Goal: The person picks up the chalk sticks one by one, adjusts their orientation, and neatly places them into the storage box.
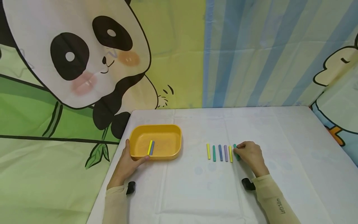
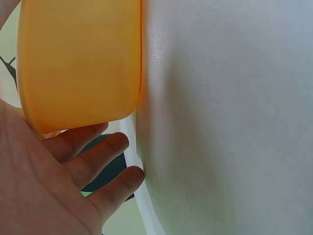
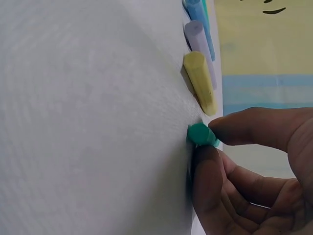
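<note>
My right hand (image 1: 250, 155) pinches a green crayon-like stick (image 3: 200, 133) between thumb and fingertip at the right end of a row on the table. To its left lie a yellow stick (image 1: 230, 154), a purple stick (image 1: 226, 153), a blue stick (image 1: 220, 152), a green stick (image 1: 214, 153) and another yellow stick (image 1: 208, 151). My left hand (image 1: 126, 165) holds the near left corner of an orange tray (image 1: 167, 156), its thumb along the front rim and fingers at the left wall. A yellow stick (image 1: 149, 147) and a blue stick (image 1: 152, 148) lean side by side inside.
A white cloth (image 1: 195, 193) covers the table, whose left edge runs close to the tray. Behind stands a printed curtain (image 1: 173, 53) with a panda and stripes. A dark wrist camera (image 1: 248, 184) sits below the right hand, another (image 1: 130, 187) by the left wrist.
</note>
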A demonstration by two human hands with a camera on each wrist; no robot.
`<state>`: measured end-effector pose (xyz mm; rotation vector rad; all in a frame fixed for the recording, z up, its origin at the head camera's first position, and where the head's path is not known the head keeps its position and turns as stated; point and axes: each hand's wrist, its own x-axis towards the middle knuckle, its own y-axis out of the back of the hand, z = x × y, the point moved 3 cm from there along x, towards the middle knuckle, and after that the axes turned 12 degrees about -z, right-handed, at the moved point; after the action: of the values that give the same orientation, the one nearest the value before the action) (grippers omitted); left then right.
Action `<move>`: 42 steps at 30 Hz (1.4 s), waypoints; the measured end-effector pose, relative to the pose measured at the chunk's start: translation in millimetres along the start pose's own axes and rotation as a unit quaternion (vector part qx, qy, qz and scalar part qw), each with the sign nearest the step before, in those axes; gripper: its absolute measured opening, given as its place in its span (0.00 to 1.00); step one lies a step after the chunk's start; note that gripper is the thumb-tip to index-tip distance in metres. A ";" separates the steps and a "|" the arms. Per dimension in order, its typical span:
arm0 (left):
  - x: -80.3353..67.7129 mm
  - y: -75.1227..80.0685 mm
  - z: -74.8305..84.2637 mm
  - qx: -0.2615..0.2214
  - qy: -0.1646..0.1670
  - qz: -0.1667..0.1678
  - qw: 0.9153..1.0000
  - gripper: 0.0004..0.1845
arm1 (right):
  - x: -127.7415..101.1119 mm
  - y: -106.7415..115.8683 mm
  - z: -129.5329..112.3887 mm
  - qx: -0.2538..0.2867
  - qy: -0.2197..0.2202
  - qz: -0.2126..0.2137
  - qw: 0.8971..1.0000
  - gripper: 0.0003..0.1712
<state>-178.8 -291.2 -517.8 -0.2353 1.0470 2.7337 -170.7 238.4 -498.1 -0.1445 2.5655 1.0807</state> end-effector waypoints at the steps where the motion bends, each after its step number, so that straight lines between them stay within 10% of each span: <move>1: 0.0 0.1 0.4 0.000 0.000 0.000 1.000 0.76 | 0.2 0.7 0.8 0.002 -0.001 -0.001 1.000 0.21; 16: -0.6 -0.1 1.3 0.002 0.009 0.002 1.000 0.77 | 6.8 2.8 1.5 0.042 -0.008 -0.008 0.999 0.23; 42: -0.3 0.0 -0.4 -0.001 -0.003 0.004 1.000 0.76 | 18.1 -37.6 -81.7 0.126 0.044 -0.069 0.989 0.19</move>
<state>-178.5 -291.5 -518.0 -0.2237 1.0460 2.7408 -202.0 154.8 -477.1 -0.3064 2.6983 0.7094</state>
